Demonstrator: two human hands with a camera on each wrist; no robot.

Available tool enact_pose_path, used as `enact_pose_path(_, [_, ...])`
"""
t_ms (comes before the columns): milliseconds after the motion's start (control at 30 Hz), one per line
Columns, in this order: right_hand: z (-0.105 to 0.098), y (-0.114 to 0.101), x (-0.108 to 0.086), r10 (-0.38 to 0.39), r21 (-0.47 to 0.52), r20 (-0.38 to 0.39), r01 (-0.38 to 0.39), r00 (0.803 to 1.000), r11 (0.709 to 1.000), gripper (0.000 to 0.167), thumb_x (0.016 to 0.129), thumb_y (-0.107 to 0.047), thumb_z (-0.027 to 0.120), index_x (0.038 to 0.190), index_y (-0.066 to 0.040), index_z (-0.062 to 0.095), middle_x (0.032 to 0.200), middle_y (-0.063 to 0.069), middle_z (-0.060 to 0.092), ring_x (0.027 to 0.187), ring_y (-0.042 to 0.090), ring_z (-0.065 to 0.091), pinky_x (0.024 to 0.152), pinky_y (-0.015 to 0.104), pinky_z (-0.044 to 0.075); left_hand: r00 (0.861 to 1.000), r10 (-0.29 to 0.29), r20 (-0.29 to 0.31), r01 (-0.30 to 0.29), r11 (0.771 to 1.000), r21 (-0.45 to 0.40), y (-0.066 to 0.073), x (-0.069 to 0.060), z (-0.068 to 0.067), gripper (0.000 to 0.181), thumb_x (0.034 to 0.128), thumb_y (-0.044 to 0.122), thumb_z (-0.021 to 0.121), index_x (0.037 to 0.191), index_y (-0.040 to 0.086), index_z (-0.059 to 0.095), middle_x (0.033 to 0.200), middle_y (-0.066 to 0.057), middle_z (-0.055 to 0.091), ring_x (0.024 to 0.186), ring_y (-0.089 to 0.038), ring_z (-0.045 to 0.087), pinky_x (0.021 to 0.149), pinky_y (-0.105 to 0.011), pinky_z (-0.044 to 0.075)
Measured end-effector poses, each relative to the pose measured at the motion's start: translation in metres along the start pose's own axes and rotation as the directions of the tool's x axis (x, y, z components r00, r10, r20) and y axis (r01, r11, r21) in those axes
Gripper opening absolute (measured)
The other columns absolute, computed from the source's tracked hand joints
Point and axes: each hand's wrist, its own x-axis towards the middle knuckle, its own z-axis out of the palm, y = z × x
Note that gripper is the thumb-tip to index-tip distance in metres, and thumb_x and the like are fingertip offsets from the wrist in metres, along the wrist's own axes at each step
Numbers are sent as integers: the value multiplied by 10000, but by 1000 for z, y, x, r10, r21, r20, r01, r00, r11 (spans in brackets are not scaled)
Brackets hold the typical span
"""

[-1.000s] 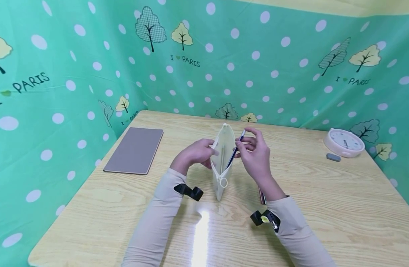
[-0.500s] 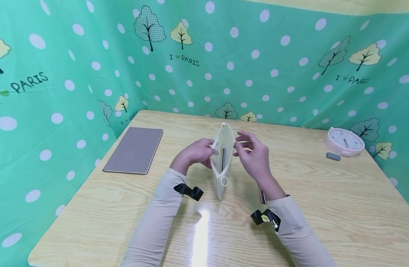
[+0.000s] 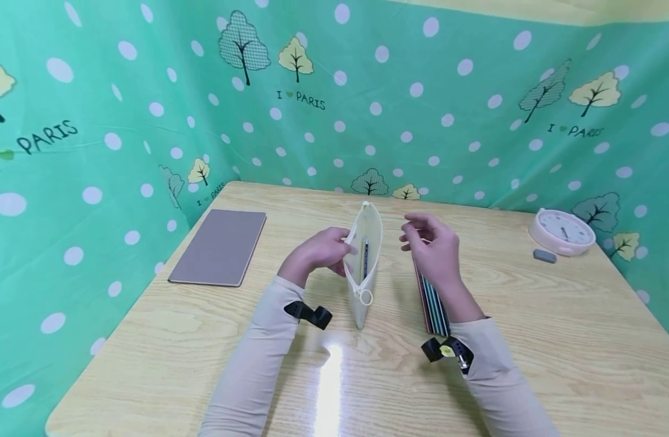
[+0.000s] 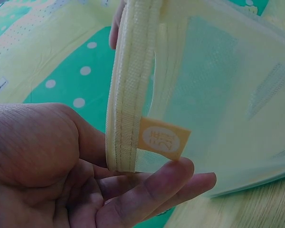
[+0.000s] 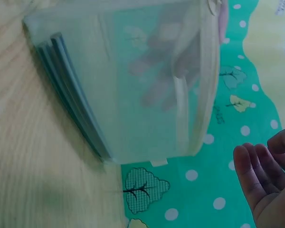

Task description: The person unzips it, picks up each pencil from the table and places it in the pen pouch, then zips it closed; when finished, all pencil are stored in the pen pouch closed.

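A pale translucent zip pouch (image 3: 360,303) stands on edge with its mouth open toward the head camera. My left hand (image 3: 323,247) grips its left rim, thumb inside the mouth; in the left wrist view the left hand (image 4: 99,175) holds the zipper edge (image 4: 126,95) near an orange tag (image 4: 164,137). Pencils (image 3: 365,258) lie inside the pouch, visible through the mesh as dark sticks (image 5: 76,95) in the right wrist view. My right hand (image 3: 435,249), fingers loosely bent and holding nothing, is right of the pouch, above several pencils (image 3: 434,306) on the table.
A grey notebook (image 3: 220,247) lies at the left of the wooden table (image 3: 383,388). At the back right are a pink-rimmed round clock (image 3: 563,232) and a small grey eraser (image 3: 544,256). A green patterned cloth (image 3: 334,109) hangs behind.
The dark blue pencil, earlier pinched in my right hand, now lies inside the pouch. My right hand let go and moved right, away from the pouch, uncovering more pencils. The left hand stayed put.
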Motion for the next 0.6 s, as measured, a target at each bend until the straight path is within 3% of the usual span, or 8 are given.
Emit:
enact_pose_path(133, [-23, -3, 9, 68, 29, -56, -66, 996, 997, 179, 1000, 36, 593, 1145, 75, 689, 951, 216, 734, 703, 16, 684, 678, 188, 628, 1000, 5, 1, -5, 1000, 5, 2, 0, 1, 491, 1036, 37, 513, 1507, -73, 427, 1289, -332, 637, 886, -338, 747, 780, -372, 660])
enact_pose_path(267, [-47, -3, 19, 106, 82, -113, -97, 988, 992, 133, 1018, -21, 596, 1066, -71, 710, 873, 1, 720, 713, 71, 703, 696, 191, 631, 1000, 3, -1, -3, 1000, 5, 1, -2, 0, 491, 1039, 39, 509, 1509, -73, 423, 1287, -334, 635, 897, -346, 748, 790, -381, 660])
enact_pose_path(333, [-55, 1, 21, 119, 88, -116, -109, 986, 990, 142, 1032, -54, 587, 1037, -141, 699, 870, -31, 702, 725, 76, 703, 698, 184, 629, 1000, 3, -6, -2, 1000, 8, 0, -3, -1, 491, 1039, 41, 509, 1509, -72, 424, 1287, -333, 636, 903, -355, 747, 796, -386, 659])
enact_pose_path(400, [-62, 7, 23, 150, 66, -88, -144, 985, 987, 127, 1047, -94, 574, 1058, -140, 692, 882, -42, 692, 739, 61, 696, 703, 177, 627, 1000, 4, -8, -4, 1000, 14, -1, -3, -2, 493, 1039, 46, 510, 1512, -67, 425, 1285, -327, 641, 899, -350, 749, 802, -388, 658])
enact_pose_path(500, [-68, 20, 23, 224, 9, 2, -224, 975, 975, 200, 1069, -135, 540, 1167, -17, 668, 891, -57, 670, 751, 41, 684, 711, 188, 631, 1000, 7, -7, -7, 1000, 18, -3, -2, -2, 492, 1041, 54, 514, 1512, -62, 430, 1283, -314, 649, 889, -340, 752, 806, -385, 657])
enact_pose_path(600, [-68, 36, 26, 311, -82, 121, -302, 943, 950, 336, 1076, -150, 516, 1282, 99, 605, 945, 19, 676, 759, 37, 682, 724, 223, 643, 1000, 3, -7, -3, 1000, 17, -2, -2, -2, 492, 1044, 58, 513, 1514, -57, 428, 1290, -308, 648, 905, -341, 753, 806, -383, 657])
